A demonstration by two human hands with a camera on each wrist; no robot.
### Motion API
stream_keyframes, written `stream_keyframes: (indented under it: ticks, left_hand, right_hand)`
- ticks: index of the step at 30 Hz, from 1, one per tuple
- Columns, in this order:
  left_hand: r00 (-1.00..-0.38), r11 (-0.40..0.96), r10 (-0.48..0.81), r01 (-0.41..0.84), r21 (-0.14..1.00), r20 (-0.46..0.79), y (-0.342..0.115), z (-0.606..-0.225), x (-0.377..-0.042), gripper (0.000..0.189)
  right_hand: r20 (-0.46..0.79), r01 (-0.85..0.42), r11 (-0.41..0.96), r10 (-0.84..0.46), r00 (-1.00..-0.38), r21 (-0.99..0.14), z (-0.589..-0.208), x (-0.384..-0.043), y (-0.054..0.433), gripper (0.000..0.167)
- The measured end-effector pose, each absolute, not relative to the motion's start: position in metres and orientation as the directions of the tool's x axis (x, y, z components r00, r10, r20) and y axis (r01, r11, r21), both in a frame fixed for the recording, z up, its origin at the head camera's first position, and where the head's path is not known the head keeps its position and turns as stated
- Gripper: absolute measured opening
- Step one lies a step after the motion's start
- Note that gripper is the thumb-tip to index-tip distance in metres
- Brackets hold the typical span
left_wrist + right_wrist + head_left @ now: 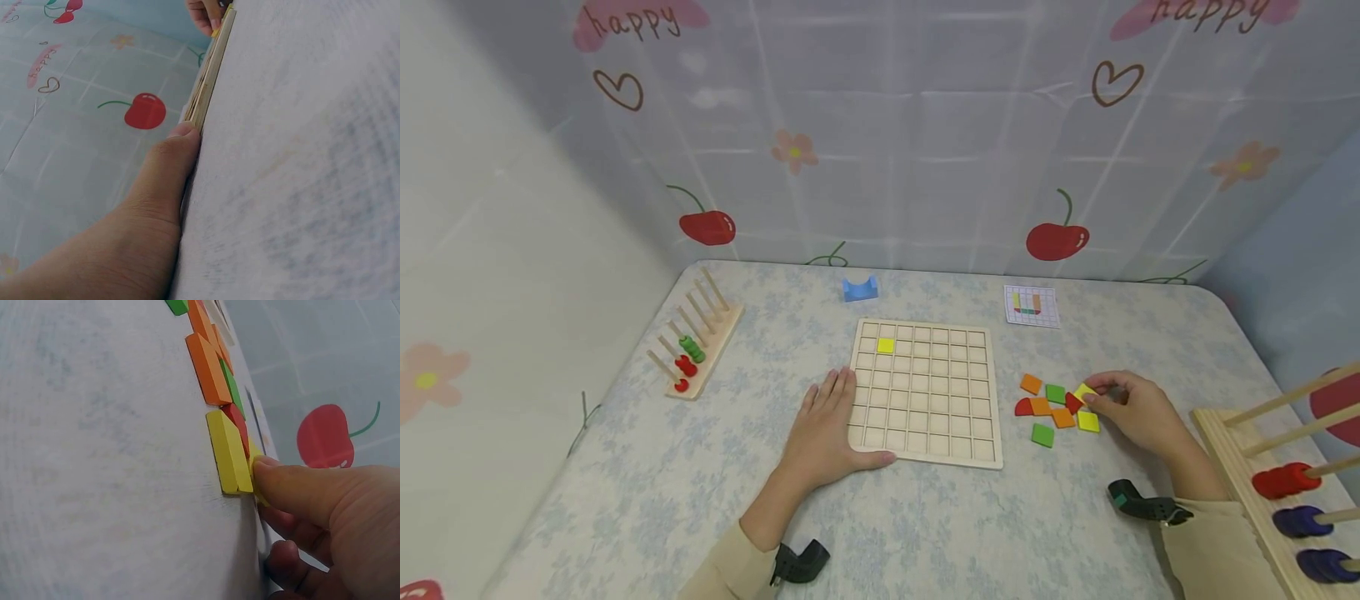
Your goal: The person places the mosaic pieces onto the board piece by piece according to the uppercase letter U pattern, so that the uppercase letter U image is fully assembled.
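My left hand (822,433) lies flat with fingers straight along the left edge and lower corner of a wooden grid board (936,400). In the left wrist view its thumb (181,134) touches the board's side. One yellow square tile (886,346) sits in a cell near the board's upper left. Right of the board, my right hand (1138,412) pinches another yellow tile (1083,392) between thumb and fingers, beside a red tile (1072,402). A second loose yellow tile (229,453) lies just in front of the thumb in the right wrist view.
Orange tiles (1031,383), green tiles (1042,435) and a red rounded tile (1023,407) lie loose nearby. A pattern card (1032,306) and a blue arched block (861,289) are at the back. Peg stands with beads flank the table, left (715,346) and right (1243,475).
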State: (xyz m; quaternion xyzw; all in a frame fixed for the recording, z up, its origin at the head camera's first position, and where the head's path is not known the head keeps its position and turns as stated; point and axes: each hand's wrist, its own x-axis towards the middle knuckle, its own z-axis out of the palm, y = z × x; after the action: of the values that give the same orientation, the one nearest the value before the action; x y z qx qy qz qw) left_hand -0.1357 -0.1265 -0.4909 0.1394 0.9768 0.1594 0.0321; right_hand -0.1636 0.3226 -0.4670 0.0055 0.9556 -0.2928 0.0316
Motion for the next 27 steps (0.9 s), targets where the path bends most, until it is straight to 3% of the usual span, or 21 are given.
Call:
stream_keyframes:
  ticks: [7,19,27]
  left_hand:
    - [-0.959,0.91,0.282,0.259,0.323,-0.025,-0.127,-0.491,-0.136,0.14]
    - [-0.959,0.912,0.283,0.258,0.319,-0.032,-0.126,-0.49,-0.135,0.14]
    - [-0.96,0.911,0.279,0.257,0.323,-0.024,-0.126,-0.491,-0.136,0.14]
  right_hand:
    - [-0.117,0.059,0.819,-0.01,-0.993,-0.57,-0.466,-0.165,0.324,0.034]
    - [-0.068,0.047,0.813,0.009,-0.998,-0.581,-0.461,-0.164,0.323,0.031]
    - [-0.114,0.049,0.75,-0.036,-0.993,-0.66,-0.451,-0.177,0.304,0.036]
